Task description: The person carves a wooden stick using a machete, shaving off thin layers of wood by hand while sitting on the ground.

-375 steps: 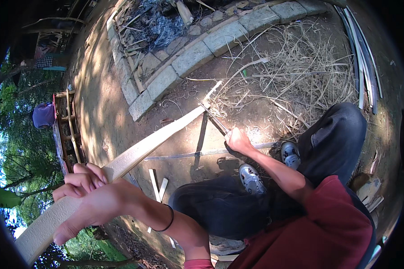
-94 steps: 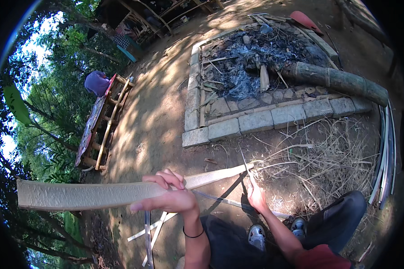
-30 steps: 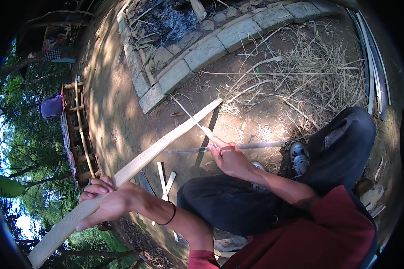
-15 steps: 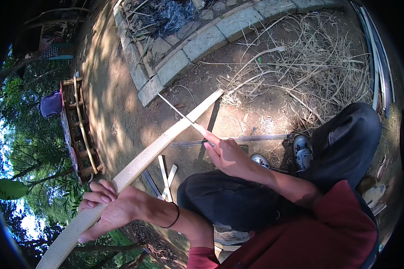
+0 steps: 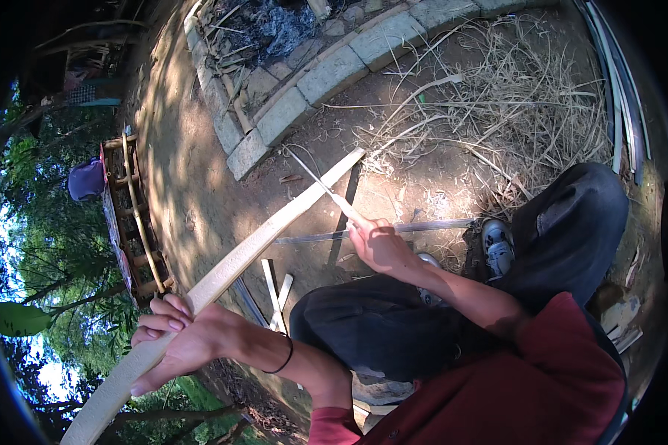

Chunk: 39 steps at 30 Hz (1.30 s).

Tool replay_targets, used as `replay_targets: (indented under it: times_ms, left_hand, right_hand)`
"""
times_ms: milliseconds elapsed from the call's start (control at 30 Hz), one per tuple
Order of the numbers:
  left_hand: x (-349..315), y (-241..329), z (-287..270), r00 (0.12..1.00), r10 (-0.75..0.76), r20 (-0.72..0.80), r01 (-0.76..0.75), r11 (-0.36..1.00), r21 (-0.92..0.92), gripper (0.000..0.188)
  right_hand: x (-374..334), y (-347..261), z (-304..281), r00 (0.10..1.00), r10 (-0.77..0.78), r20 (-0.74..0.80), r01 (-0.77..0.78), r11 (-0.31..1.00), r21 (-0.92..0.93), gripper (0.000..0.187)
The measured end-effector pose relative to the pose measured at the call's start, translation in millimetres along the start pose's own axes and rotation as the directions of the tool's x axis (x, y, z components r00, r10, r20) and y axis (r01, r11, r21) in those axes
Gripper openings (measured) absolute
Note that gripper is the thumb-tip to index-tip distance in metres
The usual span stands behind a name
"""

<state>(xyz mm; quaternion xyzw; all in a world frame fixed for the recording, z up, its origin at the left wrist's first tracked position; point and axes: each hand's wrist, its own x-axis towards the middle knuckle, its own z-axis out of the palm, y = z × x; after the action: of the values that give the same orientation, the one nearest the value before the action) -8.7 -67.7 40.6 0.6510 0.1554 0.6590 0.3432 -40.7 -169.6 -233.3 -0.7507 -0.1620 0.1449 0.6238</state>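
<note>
A long, pale bamboo strip (image 5: 246, 253) runs slantwise from the lower left up to the middle, its far end near the ground. My left hand (image 5: 197, 337) is wrapped round its lower part, thumb beneath and fingers over the top edge. In my right hand (image 5: 381, 246) is a slim knife (image 5: 309, 170), its narrow blade lying across the strip close to the far end. The fingers there are closed round the handle, which they mostly hide.
Pale shavings (image 5: 512, 111) lie heaped on the dirt beyond my shoes. A curved stone border (image 5: 334, 74) surrounds ash (image 5: 274, 33). Two crossed slats (image 5: 277, 297) rest beside my knee. At left stands a bamboo bench (image 5: 137, 215); long strips (image 5: 623, 96) lie far right.
The knife and my right hand have shifted slightly along the strip toward its far end. My left hand keeps its hold, and the view has tilted a little.
</note>
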Motion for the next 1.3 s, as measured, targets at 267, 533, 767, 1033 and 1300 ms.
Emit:
replay_targets:
  times_ms: [267,533,767,1033,1300]
  left_hand:
    - [4.4,-21.0,-17.5,0.998,0.025,-0.055,-0.020,0.995,0.099,0.074]
    - [3.3,-29.4,-11.3,0.994,-0.017,-0.109,0.016,1.000,-0.012,0.069]
    - [4.4,-36.5,-14.9,0.994,-0.046,-0.101,0.047,0.999,0.007,0.070]
    - [0.9,-37.9,-11.9,0.994,-0.039,-0.106,0.041,0.999,0.020,0.071]
    - [5.0,-32.1,-9.0,0.994,-0.048,-0.094,0.047,0.999,-0.010,0.071]
  right_hand:
    - [3.7,-46.1,-15.2,0.989,0.039,0.145,-0.063,0.983,0.170,0.043]
    - [3.3,35.1,15.6,0.994,0.107,0.009,-0.107,0.994,0.038,0.023]
    - [8.8,12.8,0.3,0.996,0.071,0.056,-0.070,0.997,-0.016,0.031]
    - [6.3,13.6,-3.5,0.991,0.121,0.051,-0.125,0.990,0.071,0.028]
    - [16.8,61.8,4.5,0.998,-0.062,-0.032,0.058,0.992,-0.111,0.026]
